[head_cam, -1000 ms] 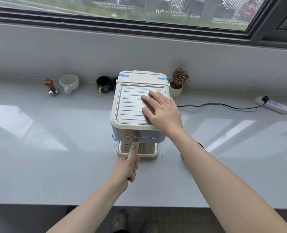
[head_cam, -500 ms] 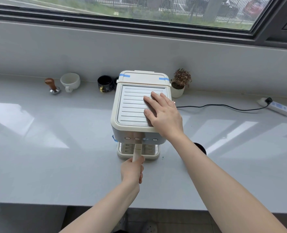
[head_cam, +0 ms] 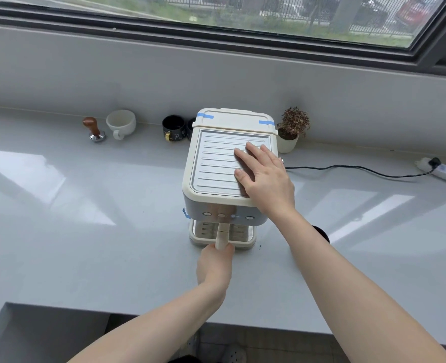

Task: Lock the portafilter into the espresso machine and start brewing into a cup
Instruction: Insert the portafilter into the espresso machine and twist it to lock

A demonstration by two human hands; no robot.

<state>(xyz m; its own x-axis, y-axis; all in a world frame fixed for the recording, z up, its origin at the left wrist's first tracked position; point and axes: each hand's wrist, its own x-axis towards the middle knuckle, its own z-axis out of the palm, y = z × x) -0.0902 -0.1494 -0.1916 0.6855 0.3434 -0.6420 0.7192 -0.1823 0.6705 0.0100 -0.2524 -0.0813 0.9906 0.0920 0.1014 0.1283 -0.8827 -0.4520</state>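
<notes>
A cream and silver espresso machine point(head_cam: 216, 163) stands on the grey counter. The portafilter's cream handle point(head_cam: 221, 235) sticks out from under the machine's front, pointing almost straight toward me over the drip tray point(head_cam: 198, 238). My left hand point(head_cam: 215, 268) is closed around the handle's near end. My right hand point(head_cam: 265, 176) lies flat on the ribbed top of the machine, fingers spread, pressing on its right side. The portafilter's head is hidden under the machine. A white cup point(head_cam: 121, 123) sits far back left by the wall.
A wooden-topped tamper point(head_cam: 93, 129) stands left of the white cup. Two black cups point(head_cam: 174, 128) sit behind the machine's left side, a small potted plant point(head_cam: 292, 129) at its right. A black cable point(head_cam: 352, 170) runs to a power strip point(head_cam: 444, 172). A dark round object point(head_cam: 321, 233) peeks from behind my right forearm.
My left hand has swung the portafilter handle to the right, from angled left to nearly straight out. My right hand has stayed flat on the machine's top.
</notes>
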